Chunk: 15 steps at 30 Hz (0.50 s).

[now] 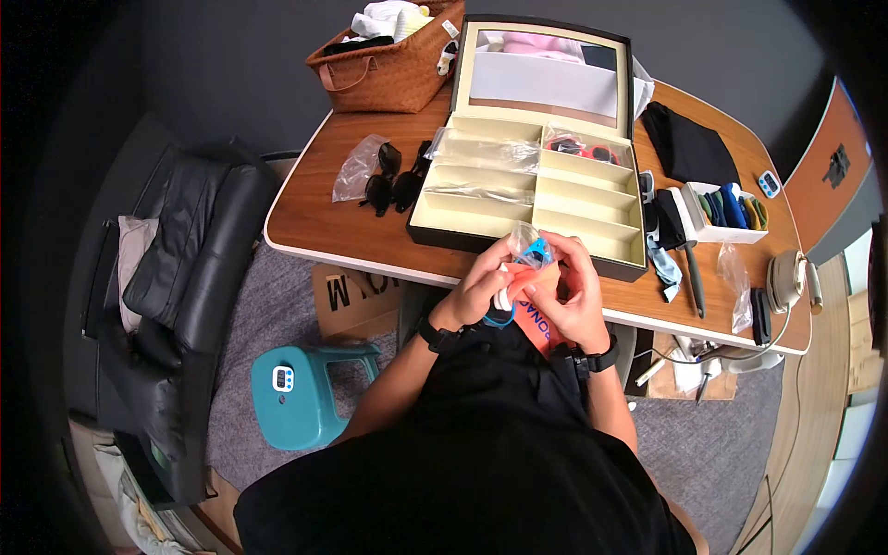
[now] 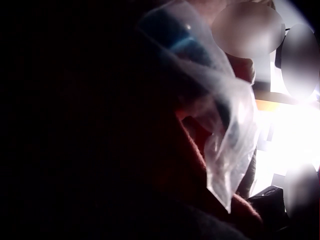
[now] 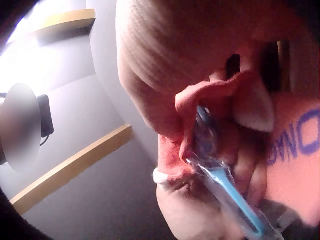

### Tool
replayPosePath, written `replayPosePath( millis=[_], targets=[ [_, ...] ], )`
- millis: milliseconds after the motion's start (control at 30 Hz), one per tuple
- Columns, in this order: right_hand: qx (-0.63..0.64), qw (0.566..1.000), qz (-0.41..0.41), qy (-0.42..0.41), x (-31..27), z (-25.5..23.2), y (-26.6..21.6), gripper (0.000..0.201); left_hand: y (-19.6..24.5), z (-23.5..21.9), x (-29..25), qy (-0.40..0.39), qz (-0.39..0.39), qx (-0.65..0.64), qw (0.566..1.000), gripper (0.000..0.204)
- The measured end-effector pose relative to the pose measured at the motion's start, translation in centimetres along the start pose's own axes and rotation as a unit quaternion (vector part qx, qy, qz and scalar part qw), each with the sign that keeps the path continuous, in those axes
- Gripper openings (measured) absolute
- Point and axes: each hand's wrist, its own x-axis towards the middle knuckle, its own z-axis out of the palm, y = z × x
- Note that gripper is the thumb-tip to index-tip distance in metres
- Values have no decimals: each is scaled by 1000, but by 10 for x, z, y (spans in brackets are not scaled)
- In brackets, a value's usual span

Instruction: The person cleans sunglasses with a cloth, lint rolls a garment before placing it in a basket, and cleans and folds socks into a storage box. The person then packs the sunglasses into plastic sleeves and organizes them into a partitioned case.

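In the head view, both hands are close together in front of the table edge. My left hand (image 1: pixel 474 294) grips a coral-orange cloth (image 1: pixel 530 279) with a white edge, and my right hand (image 1: pixel 578 301) pinches its other side. Blue lettering runs along the hanging part of the cloth (image 3: pixel 295 155). Blue-framed sunglasses (image 1: pixel 536 252) in a clear plastic bag (image 2: pixel 232 130) lie within the folds between the hands; a light-blue temple arm (image 3: pixel 237 197) shows through the plastic. The left wrist view is mostly dark.
A compartment display case (image 1: pixel 518 231) with its lid up holds red sunglasses (image 1: pixel 583 150) and plastic bags. Black sunglasses (image 1: pixel 381 180) lie left of it. A woven basket (image 1: pixel 393 79), a white box (image 1: pixel 731 229) of rolled fabric and a black cloth (image 1: pixel 689 143) are around it. A teal stool (image 1: pixel 301 416) stands below.
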Motion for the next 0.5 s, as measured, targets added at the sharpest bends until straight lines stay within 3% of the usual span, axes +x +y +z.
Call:
replayPosePath(
  millis=[67,233,300,400,500],
  targets=[
    [-91,995,-44,18,0,1,-2,63,-4,-2,1,-18,-6,-36,999,54],
    [-120,988,-54,76,-5,1,3,65,0,-7,0,-39,14,-4,999,53],
    [-53,998,20,21,-8,-1,5,58,11,-3,-1,-42,18,78,996,52],
    [-25,996,73,-34,-5,1,-1,50,8,-2,0,-28,22,91,995,50],
    [1,998,53,-21,-5,4,3,43,4,-3,1,-11,-18,48,999,45]
  ],
)
